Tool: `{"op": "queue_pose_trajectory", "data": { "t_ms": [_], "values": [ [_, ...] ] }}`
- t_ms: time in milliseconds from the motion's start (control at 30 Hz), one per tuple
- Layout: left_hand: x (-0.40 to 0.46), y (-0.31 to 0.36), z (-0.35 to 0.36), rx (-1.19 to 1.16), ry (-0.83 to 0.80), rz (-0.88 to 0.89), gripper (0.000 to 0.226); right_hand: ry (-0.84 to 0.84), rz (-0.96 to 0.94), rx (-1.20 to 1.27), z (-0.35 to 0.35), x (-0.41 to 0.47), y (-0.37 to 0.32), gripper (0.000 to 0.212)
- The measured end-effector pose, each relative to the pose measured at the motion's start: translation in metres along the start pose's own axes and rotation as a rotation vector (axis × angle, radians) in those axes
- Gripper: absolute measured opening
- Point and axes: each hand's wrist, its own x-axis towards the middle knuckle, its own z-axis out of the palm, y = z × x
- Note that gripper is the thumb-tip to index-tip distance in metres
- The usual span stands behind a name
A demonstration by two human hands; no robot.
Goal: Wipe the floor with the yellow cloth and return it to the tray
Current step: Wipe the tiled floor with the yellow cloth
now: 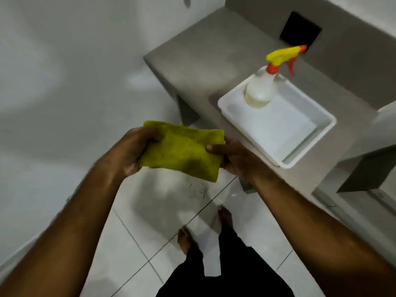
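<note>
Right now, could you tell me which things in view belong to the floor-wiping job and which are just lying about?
Job:
- cloth, held by left hand and right hand
- tray, on the ledge
- floor

Lying about:
- spray bottle, standing in the tray
- ledge
- dark opening in the wall

place: home washroom | cues: white floor tiles [137, 213], concrete ledge [205, 61], spray bottle [262, 86]
</note>
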Motion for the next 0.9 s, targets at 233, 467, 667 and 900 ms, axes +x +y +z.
{"op": "queue_pose_trajectory", "data": {
  "t_ms": [233, 467, 667, 900],
  "values": [
    [0.094, -0.191, -0.055, -0.005, 0.191, -0.334, 0.014, 0.303, 0.188, -0.462, -0.036, 0.081, 0.131, 0.03],
    [0.243, -0.404, -0.039, 0.161, 0.099, -0.478, 0.049, 0.526, 0.292, -1.1, -0.144, 0.178, 0.314, 0.022],
    [0.38, -0.569, -0.018, 0.096, 0.079, -0.557, 0.012, 0.637, 0.386, -1.214, -0.258, 0.253, 0.466, 0.024],
    [0.466, -0.692, -0.018, 0.915, -0.06, -0.176, 0.015, 0.567, 0.395, -1.355, -0.343, 0.32, 0.566, 0.05]
  ]
}}
